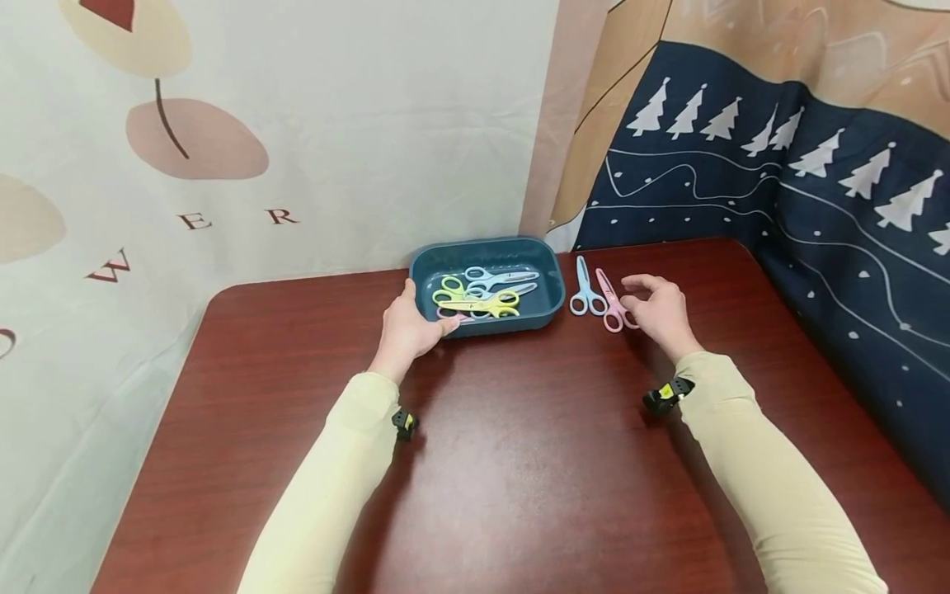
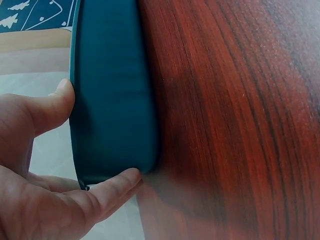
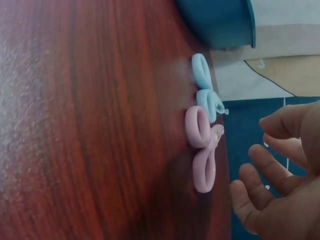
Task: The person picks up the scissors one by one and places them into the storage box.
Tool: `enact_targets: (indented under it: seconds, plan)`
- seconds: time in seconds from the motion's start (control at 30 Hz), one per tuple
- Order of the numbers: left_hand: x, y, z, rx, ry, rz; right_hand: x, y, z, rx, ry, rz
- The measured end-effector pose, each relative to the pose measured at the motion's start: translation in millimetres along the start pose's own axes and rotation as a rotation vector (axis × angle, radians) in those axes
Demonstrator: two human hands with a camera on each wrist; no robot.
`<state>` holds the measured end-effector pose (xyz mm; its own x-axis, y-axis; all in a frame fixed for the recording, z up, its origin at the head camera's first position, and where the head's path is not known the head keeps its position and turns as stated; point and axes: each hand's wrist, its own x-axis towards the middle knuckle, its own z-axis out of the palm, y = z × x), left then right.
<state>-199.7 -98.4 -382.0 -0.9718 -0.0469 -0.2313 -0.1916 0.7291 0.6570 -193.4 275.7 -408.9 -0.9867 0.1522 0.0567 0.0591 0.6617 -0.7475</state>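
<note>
A dark teal plastic bin (image 1: 486, 327) at the back of the table holds several children's scissors in green, yellow, blue and pink. My left hand (image 1: 406, 334) grips its front left corner; in the left wrist view the thumb lies at the rim and the fingers are against the end wall. Right of the bin lie blue scissors (image 1: 584, 289) and pink scissors (image 1: 610, 301), blades pointing to the back. Beside the pink pair my right hand (image 1: 659, 312) hovers with loosely bent fingers, apart from the handles in the right wrist view (image 3: 275, 185) and holding nothing.
The reddish-brown wooden table (image 1: 519, 462) has rounded back corners. Behind it hangs a pale printed cloth (image 1: 356, 148), and a navy cloth with white trees (image 1: 690, 181) hangs at the right. Each wrist carries a small black camera.
</note>
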Motion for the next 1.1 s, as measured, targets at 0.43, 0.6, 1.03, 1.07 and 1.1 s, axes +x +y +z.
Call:
enact_targets:
  seconds: [0.43,0.6,1.03,1.07,1.1]
  plan:
    - [0.1,0.0,-6.0,0.001,-0.003,-0.011,-4.6,8.5,2.6,-0.041,-0.043,0.062]
    - [-0.1,0.0,-7.8,0.005,0.001,-0.014,-4.9,10.6,4.4,-0.064,-0.071,0.063]
    - [0.7,1.6,-1.6,0.005,-0.011,-0.014,-10.2,17.1,8.4,-0.166,-0.129,0.049]
    - [0.8,1.7,-1.6,0.006,-0.012,-0.014,-10.5,17.8,8.8,-0.173,-0.130,0.046]
    - [0.9,1.9,-1.5,0.005,-0.013,-0.012,-10.9,18.3,9.0,-0.180,-0.130,0.042]
